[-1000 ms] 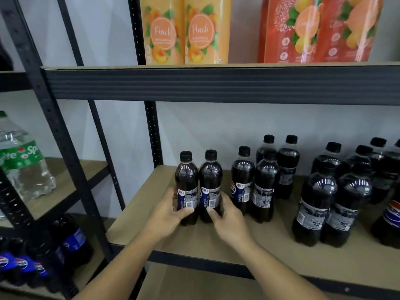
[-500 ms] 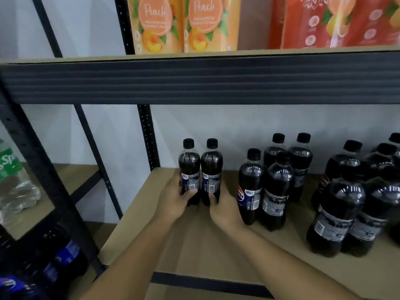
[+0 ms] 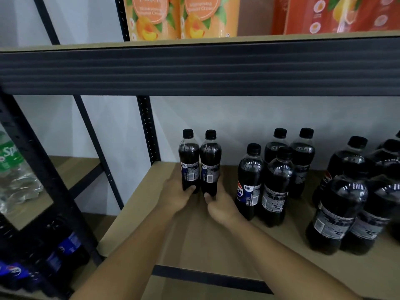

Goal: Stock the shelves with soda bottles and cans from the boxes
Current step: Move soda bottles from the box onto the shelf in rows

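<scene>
Standing near the back left corner of the shelf [image 3: 138, 204] are two cola bottles [image 3: 189, 161], side by side and touching. The left hand [image 3: 176, 197] has its grip clamped on one, and the right hand [image 3: 224, 207] on the other. Four other bottles [image 3: 251, 180] stand just beside them. The pair now sits farther back than before.

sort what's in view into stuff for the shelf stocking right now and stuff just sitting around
In the job: left hand and right hand, each gripping one of two cola bottles; shelf board; stocked cola bottles alongside.

Just there: peach packs and red packs on the shelf above; Sprite bottle on the next rack.
</scene>
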### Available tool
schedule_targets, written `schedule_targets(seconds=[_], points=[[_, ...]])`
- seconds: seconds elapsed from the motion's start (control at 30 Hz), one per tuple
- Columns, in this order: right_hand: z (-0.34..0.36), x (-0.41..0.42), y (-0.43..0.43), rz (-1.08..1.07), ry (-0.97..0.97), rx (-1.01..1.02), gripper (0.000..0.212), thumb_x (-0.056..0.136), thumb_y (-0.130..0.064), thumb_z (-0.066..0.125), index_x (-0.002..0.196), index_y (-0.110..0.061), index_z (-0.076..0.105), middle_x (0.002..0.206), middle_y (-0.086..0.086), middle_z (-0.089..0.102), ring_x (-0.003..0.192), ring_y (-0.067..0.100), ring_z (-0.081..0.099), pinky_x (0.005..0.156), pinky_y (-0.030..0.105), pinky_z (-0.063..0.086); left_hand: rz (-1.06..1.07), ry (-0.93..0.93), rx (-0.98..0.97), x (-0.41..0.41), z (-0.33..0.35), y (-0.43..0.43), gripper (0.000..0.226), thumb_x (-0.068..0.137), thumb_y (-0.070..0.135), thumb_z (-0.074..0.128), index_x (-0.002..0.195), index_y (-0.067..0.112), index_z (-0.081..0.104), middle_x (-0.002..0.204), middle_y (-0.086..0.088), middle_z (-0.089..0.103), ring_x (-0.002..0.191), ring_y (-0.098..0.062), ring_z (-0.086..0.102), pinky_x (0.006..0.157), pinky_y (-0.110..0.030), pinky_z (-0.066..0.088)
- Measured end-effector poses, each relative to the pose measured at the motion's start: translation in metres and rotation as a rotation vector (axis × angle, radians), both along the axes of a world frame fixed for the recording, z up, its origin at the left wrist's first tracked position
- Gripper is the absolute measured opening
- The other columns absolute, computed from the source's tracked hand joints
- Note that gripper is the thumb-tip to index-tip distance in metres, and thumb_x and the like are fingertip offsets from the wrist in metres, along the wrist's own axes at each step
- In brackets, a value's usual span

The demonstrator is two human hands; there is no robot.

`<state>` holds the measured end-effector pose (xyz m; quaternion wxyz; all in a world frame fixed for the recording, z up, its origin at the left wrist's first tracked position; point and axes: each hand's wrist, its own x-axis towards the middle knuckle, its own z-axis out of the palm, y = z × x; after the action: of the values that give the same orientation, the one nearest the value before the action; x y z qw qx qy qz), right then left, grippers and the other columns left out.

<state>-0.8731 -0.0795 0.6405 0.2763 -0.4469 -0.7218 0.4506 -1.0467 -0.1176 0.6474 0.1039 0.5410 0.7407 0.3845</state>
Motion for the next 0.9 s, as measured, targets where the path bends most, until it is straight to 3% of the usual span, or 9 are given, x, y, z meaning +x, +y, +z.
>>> schedule_targets(seconds=[0.13, 0.27, 0.33, 0.47, 0.6, 0.77, 0.9], points=[[-0.008, 0.009, -0.011, 0.059, -0.028, 0.049, 0.093, 0.098, -0.031, 0.059, 0.162, -0.033, -0.008, 0.165, -0.003, 0.031, 0.15, 0.016, 0.032, 0.123, 0.031, 0.024, -0.002, -0.002, -0.109, 0.012, -0.012, -0.017, 0.089, 0.087, 0.039, 0.068, 0.158, 0.041, 0.015, 0.156, 0.007, 0.044, 0.141, -0.022, 0.044, 0.114, -0.049, 0.039], [-0.011, 0.029, -0.03, 0.164, -0.205, 0.191, 0.083, 0.102, -0.028, 0.055, 0.164, -0.016, 0.001, 0.171, 0.003, 0.007, 0.157, 0.016, 0.009, 0.124, 0.024, 0.007, 0.07, 0.203, -0.355, 0.039, -0.024, -0.039, 0.084, 0.103, 0.044, 0.05, 0.164, 0.016, 0.0, 0.169, -0.007, 0.02, 0.155, -0.024, 0.019, 0.125, -0.053, 0.009], [-0.014, 0.044, -0.039, 0.247, -0.266, 0.288, 0.079, 0.103, -0.023, 0.054, 0.163, -0.011, 0.005, 0.171, 0.005, 0.004, 0.157, 0.015, 0.004, 0.119, 0.016, 0.002, 0.032, 0.226, -0.381, 0.048, -0.026, -0.052, 0.075, 0.107, 0.04, 0.042, 0.163, 0.01, 0.002, 0.169, -0.013, 0.016, 0.156, -0.025, 0.013, 0.126, -0.048, 0.003], [-0.015, 0.081, -0.059, 0.357, -0.334, 0.402, 0.07, 0.106, -0.023, 0.048, 0.163, -0.009, 0.01, 0.171, 0.007, 0.009, 0.157, 0.017, 0.01, 0.118, 0.014, 0.002, -0.017, 0.293, -0.4, 0.067, -0.029, -0.079, 0.065, 0.109, 0.039, 0.038, 0.161, 0.006, 0.017, 0.168, -0.015, 0.021, 0.156, -0.028, 0.015, 0.127, -0.044, 0.006], [-0.017, 0.117, -0.077, 0.498, -0.443, 0.491, 0.064, 0.109, -0.033, 0.037, 0.163, -0.01, 0.012, 0.171, 0.005, 0.01, 0.157, 0.018, 0.01, 0.124, 0.022, 0.002, 0.016, 0.403, -0.405, 0.101, -0.033, -0.112, 0.057, 0.109, 0.042, 0.032, 0.155, 0.007, 0.031, 0.164, -0.011, 0.032, 0.155, -0.027, 0.019, 0.124, -0.046, 0.013], [-0.023, 0.168, -0.1, 0.588, -0.6, 0.691, 0.063, 0.11, -0.045, 0.02, 0.163, -0.011, 0.016, 0.17, 0.005, 0.015, 0.157, 0.018, 0.009, 0.128, 0.034, 0.001, 0.149, 0.464, -0.373, 0.171, -0.039, -0.163, 0.054, 0.111, 0.038, 0.022, 0.159, 0.014, 0.028, 0.168, -0.001, 0.025, 0.156, -0.021, 0.013, 0.126, -0.049, 0.009], [-0.024, 0.222, -0.113, 0.675, -0.615, 0.767, 0.063, 0.11, -0.045, 0.017, 0.163, -0.011, 0.01, 0.171, 0.004, 0.008, 0.158, 0.018, 0.002, 0.128, 0.037, -0.001, 0.216, 0.294, -0.317, 0.231, -0.057, -0.197, 0.058, 0.111, 0.036, 0.028, 0.162, 0.011, 0.019, 0.171, -0.003, 0.013, 0.158, -0.022, 0.003, 0.127, -0.051, 0.01]])
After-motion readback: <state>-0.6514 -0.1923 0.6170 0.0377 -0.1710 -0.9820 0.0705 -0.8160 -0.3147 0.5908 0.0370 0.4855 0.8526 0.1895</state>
